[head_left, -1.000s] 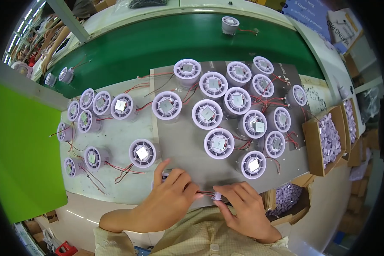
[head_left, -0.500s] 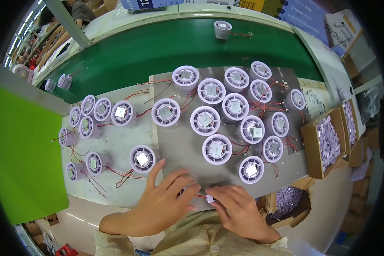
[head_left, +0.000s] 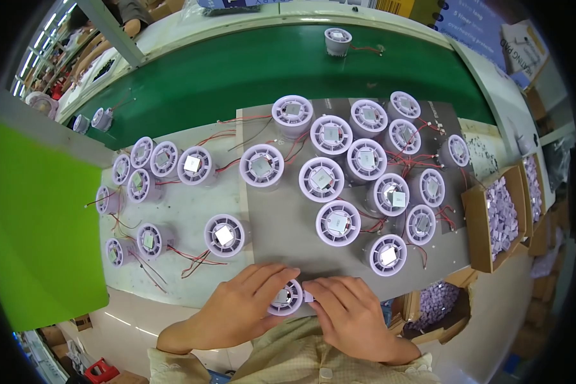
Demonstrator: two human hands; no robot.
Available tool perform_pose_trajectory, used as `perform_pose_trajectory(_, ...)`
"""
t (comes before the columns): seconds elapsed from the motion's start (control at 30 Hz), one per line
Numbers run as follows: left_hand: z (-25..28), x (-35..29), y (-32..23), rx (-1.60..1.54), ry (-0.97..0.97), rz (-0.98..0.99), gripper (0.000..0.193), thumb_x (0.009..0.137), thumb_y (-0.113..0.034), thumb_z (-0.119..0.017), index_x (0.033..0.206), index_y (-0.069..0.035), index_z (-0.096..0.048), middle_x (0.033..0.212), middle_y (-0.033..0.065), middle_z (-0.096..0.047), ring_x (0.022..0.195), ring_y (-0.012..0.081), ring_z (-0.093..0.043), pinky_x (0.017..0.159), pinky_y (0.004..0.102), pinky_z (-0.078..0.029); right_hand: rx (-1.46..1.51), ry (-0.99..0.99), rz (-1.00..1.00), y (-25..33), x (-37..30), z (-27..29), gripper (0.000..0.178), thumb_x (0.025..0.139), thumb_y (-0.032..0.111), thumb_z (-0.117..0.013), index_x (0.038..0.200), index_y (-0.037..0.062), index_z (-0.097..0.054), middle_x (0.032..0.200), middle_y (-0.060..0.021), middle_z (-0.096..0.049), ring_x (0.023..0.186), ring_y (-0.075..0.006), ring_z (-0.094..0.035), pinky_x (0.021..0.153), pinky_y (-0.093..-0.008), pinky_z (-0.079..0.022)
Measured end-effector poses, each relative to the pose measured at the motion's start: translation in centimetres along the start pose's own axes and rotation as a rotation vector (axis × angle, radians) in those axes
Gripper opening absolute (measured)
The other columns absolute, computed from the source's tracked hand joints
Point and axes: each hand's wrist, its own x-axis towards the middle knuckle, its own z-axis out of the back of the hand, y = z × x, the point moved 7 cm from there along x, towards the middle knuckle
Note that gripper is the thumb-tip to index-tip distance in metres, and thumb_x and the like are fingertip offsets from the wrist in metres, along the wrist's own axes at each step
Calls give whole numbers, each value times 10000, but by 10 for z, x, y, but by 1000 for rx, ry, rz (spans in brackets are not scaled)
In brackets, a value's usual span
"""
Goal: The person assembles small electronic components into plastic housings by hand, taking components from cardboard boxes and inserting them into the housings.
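Observation:
At the near edge of the table, my left hand (head_left: 240, 299) is wrapped round a lilac cup-shaped housing (head_left: 292, 299), which is partly covered by the fingers. Its spoked round end faces up, with a pale square piece in the middle. My right hand (head_left: 352, 313) pinches a small lilac block (head_left: 308, 297) against the housing's right side. Beyond my hands stand several matching housings; the closest are one with a bright square (head_left: 224, 235) to the left and another (head_left: 388, 255) to the right. Thin red and black wires (head_left: 198, 259) trail from many of them.
A green conveyor belt (head_left: 237, 70) runs along the far side, carrying a few housings. On the right, an open carton (head_left: 480, 249) holds small lilac blocks; another box of blocks (head_left: 434, 301) sits lower. A bright green panel (head_left: 38, 224) borders the left.
My left hand has closed round the housing, which now shows its spoked end. The small block in my right hand has come up against its side, and the red wires between are hidden.

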Motion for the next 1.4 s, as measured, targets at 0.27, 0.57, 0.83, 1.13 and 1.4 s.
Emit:
perform_pose_trajectory(0.27, 11, 1, 2, -239, -206, -86, 684, 673, -237, -896, 1260, -51, -599, 1107, 124, -677, 957, 284, -672, 766, 347, -564, 163, -156, 48, -3, 2, 25, 390, 708, -38, -727, 1094, 4, -697, 996, -133, -648, 832, -296, -635, 710, -363, -531)
perform_pose_trajectory(0.57, 13, 2, -1, -446, -225, -44, 654, 644, -190, -917, 1223, -54, -647, 1163, 65, -694, 986, 182, -678, 775, 301, -567, 86, -202, 147, 6, -2, 44, 465, 657, 17, -774, 1118, 46, -717, 940, -101, -642, 808, -265, -629, 690, -350, -526)
perform_pose_trajectory(0.83, 9, 4, -11, -565, -239, -108, 655, 692, -231, -891, 1267, -79, -615, 1161, 84, -679, 975, 201, -668, 793, 311, -556, 146, -292, 96, 4, -10, 49, 455, 630, 92, -811, 1080, 79, -743, 905, -97, -638, 778, -249, -619, 637, -315, -490)
perform_pose_trajectory(1.13, 2, 2, -8, -757, -212, -70, 699, 686, -108, -886, 1311, -45, -579, 1267, 88, -632, 1114, 182, -622, 868, 329, -585, 45, -349, 176, 15, -5, 58, 473, 597, 44, -803, 1066, 85, -748, 861, -81, -625, 705, -232, -603, 604, -323, -484)
perform_pose_trajectory(1.4, 13, 3, -29, -612, -429, -273, 660, 696, -155, -881, 1274, -5, -600, 1225, 128, -656, 999, 263, -672, 807, 324, -548, 42, -321, 59, 24, -17, 69, 354, 828, -19, -676, 1170, 66, -710, 1046, -163, -635, 927, -347, -612, 832, -407, -513)
